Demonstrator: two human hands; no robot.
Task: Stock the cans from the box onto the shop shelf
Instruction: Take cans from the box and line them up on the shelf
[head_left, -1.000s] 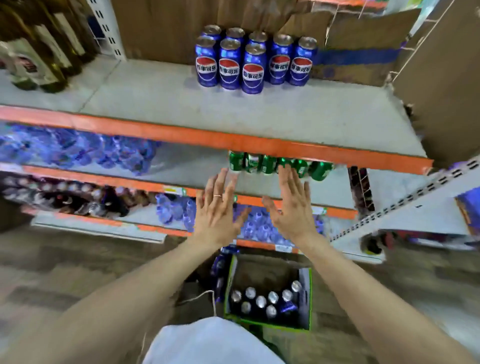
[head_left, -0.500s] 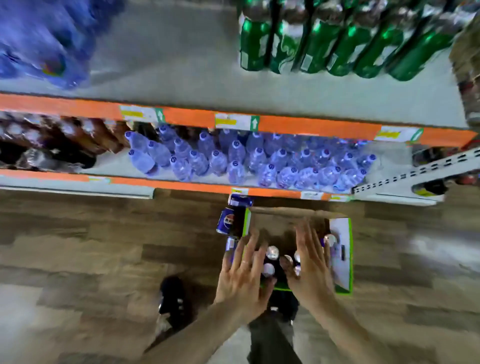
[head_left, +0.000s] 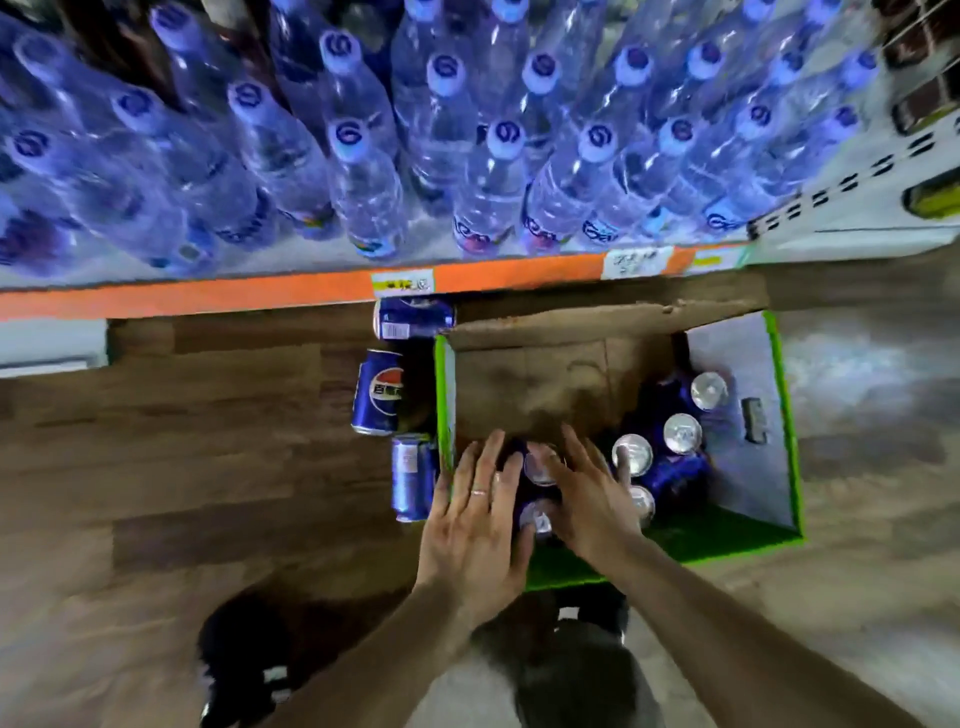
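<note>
The cans (head_left: 631, 454) stand upright in the near half of an open cardboard box (head_left: 737, 452) with green edges, their silver tops showing; four tops are plainly seen toward the right wall, and two more (head_left: 540, 465) show between the two hands. The box sits on the wood-pattern floor (head_left: 208, 441), just in front of the bottom shelf (head_left: 208, 299) with its orange front strip. Its far half shows bare brown cardboard.

The left hand (head_left: 475, 519), a ring on one finger, reaches over the box's near left corner with fingers straight and spread, palm down, over the cans there. The right hand (head_left: 587, 493) is just beside it, fingers also straight and spread, lying over the can tops. Neither grip is curled round a can; whether the fingers actually touch the tops cannot be told.

Outside the box, along its left wall, three blue Pepsi cans (head_left: 378, 392) lie on their sides on the floor, one of them right under the shelf edge.

On the shelf stand rows of clear water bottles (head_left: 363, 171) with pale blue caps. Price labels (head_left: 402, 283) are stuck to the orange strip. A white perforated upright (head_left: 857, 176) runs at the right
</note>
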